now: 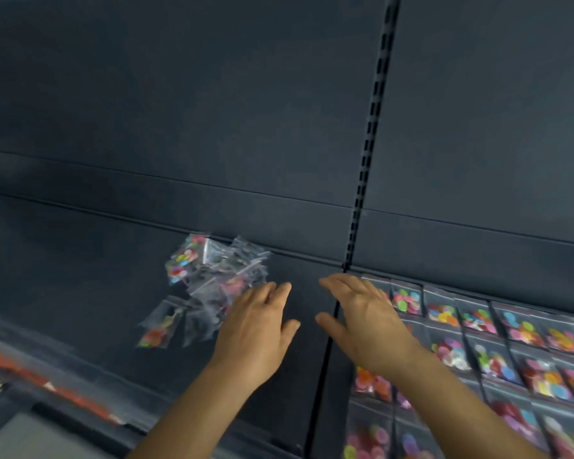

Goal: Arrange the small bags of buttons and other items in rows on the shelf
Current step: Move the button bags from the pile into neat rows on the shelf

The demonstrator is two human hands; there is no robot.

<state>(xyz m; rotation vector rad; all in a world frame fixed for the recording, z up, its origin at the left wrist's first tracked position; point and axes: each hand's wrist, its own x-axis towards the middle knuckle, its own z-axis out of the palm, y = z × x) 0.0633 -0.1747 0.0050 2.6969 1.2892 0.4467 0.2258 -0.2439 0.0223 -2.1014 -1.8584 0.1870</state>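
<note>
Loose pile of bags point(212, 276) sat left on the dark shelf point(80, 260). Left hand point(256, 329) flat, fingers straight, reaching its edge. Right hand point(362, 319) spread, empty, over neat rows of button bags point(511, 342) at right.

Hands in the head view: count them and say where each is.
2. The left hand reaches the loose bag pile; the right hand hovers over the arranged rows' left edge.

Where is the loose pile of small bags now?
In the head view the loose pile of small bags lies on the dark shelf, left of centre, by the left hand fingertips.
</note>
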